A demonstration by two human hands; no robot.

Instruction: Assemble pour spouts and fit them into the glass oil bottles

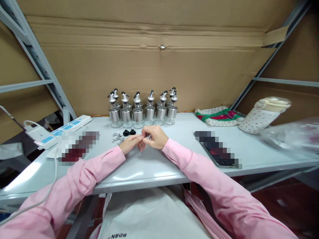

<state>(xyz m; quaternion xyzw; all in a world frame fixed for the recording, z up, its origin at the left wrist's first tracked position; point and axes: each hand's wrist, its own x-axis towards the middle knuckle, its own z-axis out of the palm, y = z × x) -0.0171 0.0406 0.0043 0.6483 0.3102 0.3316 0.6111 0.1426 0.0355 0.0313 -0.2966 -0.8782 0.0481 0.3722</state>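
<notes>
Above the middle of the table, my left hand point(131, 142) and my right hand point(156, 136) meet at the fingertips. A small silver part point(149, 136) shows between them, mostly hidden by the fingers. My right hand is closed around it with bent fingers. From the left side, the fingers of my left hand are pressed together against it. Just left of the hands lie a few loose silver spout parts point(116, 137). Two black stoppers point(129, 132) sit behind my left hand. Beyond them stand glass-and-steel oil bottles point(138, 114) in rows, fitted with pourer spouts.
A white power strip point(67, 127) with a plugged charger point(38, 133) lies at the left, its cable crossing my left sleeve. At the right are a blurred dark device point(216, 151), a patterned cloth point(219, 116), a dotted tumbler point(261, 116) and a clear plastic bag point(294, 136). Cardboard point(149, 66) closes the back.
</notes>
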